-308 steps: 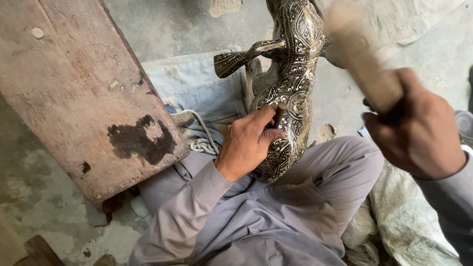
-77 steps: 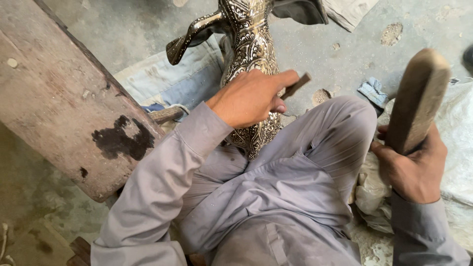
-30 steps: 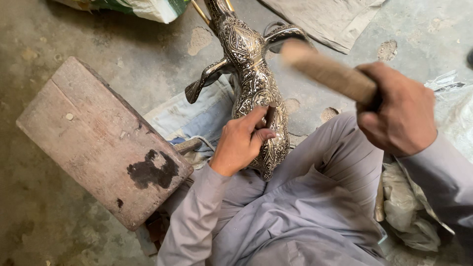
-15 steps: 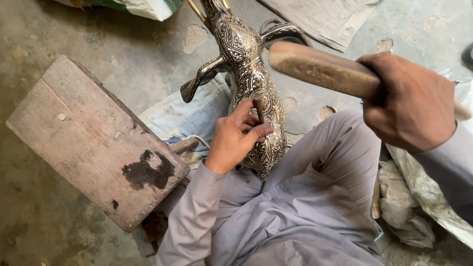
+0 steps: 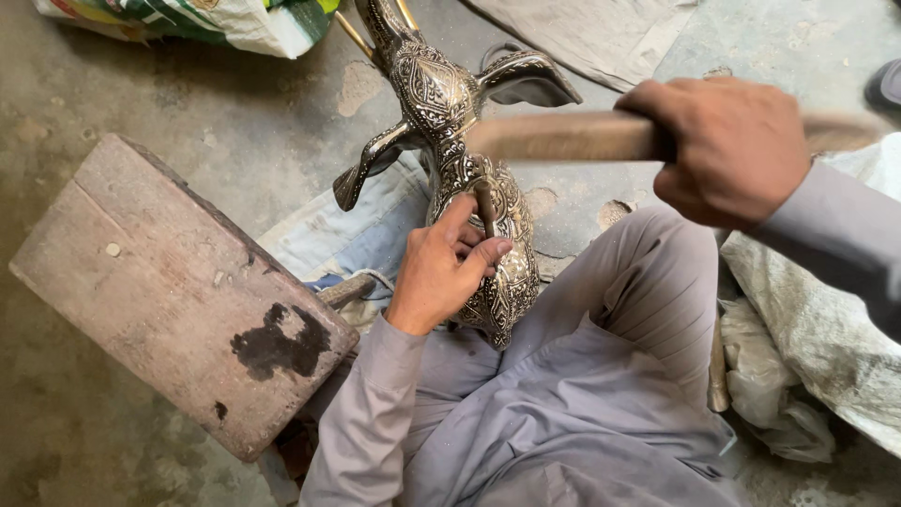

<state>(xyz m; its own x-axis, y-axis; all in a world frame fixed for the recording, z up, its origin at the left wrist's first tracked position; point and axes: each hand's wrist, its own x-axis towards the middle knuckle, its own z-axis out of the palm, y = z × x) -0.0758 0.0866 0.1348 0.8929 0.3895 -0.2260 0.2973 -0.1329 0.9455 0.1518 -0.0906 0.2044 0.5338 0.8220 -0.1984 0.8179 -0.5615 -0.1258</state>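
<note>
- Swinging lower than half a second before, the wooden mallet [image 5: 572, 137] had dropped to a near-level line, its blurred head just above the punch; the head camera had barely shifted.
- Seen from the head camera, the right hand [image 5: 727, 150] was wrapped tight around the mallet's shaft, fingers closed over the wood.
- The left hand [image 5: 441, 268] pinched a short dark punch [image 5: 485, 207] between thumb and fingertips, its tip pressed against the ornate metal animal figure [image 5: 474, 197].
- That figure, covered in engraved silver-and-dark patterning, lay propped against the seated person's grey-trousered leg [image 5: 648, 282], its head pointing away toward the top of the frame.
- A worn wooden block [image 5: 178, 291] with a dark stain sat to the left on the concrete floor [image 5: 141, 94], near a folded blue cloth [image 5: 338, 239].
- Pale sacking [image 5: 826, 319] lay bunched at the right.
</note>
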